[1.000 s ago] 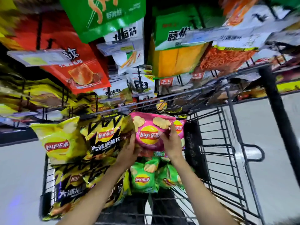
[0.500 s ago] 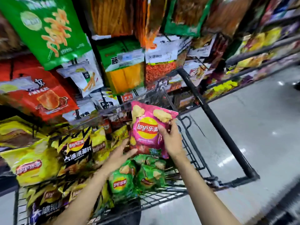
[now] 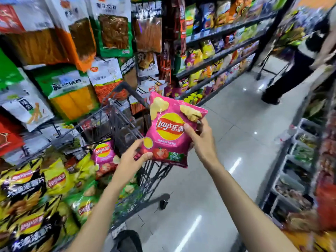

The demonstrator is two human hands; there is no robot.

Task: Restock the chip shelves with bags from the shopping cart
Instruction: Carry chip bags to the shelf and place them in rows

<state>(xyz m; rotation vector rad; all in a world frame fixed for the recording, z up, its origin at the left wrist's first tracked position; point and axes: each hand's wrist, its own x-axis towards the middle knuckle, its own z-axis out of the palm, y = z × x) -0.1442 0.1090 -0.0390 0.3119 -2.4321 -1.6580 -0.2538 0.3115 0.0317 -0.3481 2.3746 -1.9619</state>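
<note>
Pink Lay's bag lifted clear of cart, headed for shelf

Right hand [image 3: 201,140] grips the pink Lay's tomato chip bag [image 3: 171,131] at its right edge, thumb across the front near the logo, fingers curled behind. Left hand [image 3: 130,160] pinches the bag's lower left corner, thumb on the front. Bag is upright, label facing the camera, held in the air above the shopping cart's [image 3: 116,113] right side and over the aisle floor.

More stock sits in the cart: a second pink Lay's bag [image 3: 103,153], yellow Lay's bags [image 3: 56,180], black-and-gold Lay's bags [image 3: 23,186], green Lay's bags [image 3: 83,208].

Chip shelves [image 3: 221,50] run along the aisle ahead and to the right, well apart from the bag (exact pink facing too blurry to pick out, though pinkish bags show on the lower rows).

To do this step well, probably: hold by the edges, don't squeeze the middle, keep label outward, match the flavour row, and mind the other shopper [image 3: 298,57] with a cart up the aisle.
</note>
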